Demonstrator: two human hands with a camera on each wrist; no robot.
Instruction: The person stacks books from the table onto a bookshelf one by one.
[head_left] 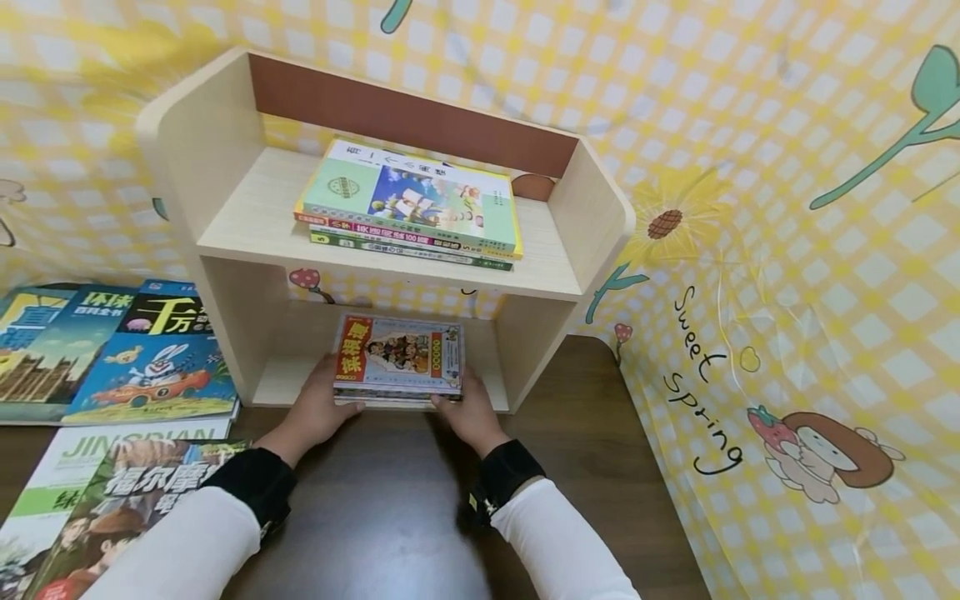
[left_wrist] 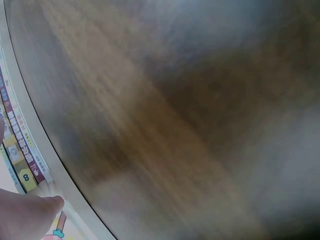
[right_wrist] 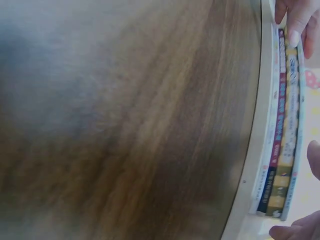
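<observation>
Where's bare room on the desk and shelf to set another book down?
Free: the dark desk right of the shelf unit, and the top shelf's left end beside its stack. Crowded: the desk's left side, covered by books; the lower bay, filled by the held stack and both hands.

A person is wearing long white sleeves on both arms, each ending in a black band strapped around the wrist. The left hand (head_left: 318,410) is showing at about seven o'clock in the head view, with its wide, padded-looking black cuff just below it. The right hand (head_left: 471,414) is appearing near six o'clock, and its black wrist strap is carrying a small yellowish marking on the side. Both hands are bare, wearing no gloves or rings.
</observation>
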